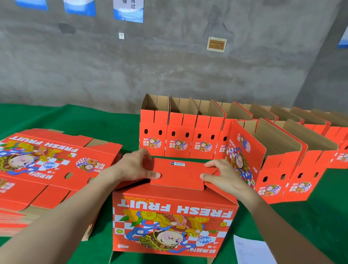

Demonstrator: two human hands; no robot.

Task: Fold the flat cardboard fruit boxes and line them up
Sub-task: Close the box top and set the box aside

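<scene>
Fruit box [173,222]: light, stiff cardboard, dents easily. Left hand [136,166] and right hand [221,176] spread, pressing its flaps; grip near creases.

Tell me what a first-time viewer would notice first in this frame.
A red box stands at centre front, print upside down, the left hand and right hand pressing its top flaps. A stack of flat boxes lies at left on the green table; folded boxes line up behind and to the right.
</scene>
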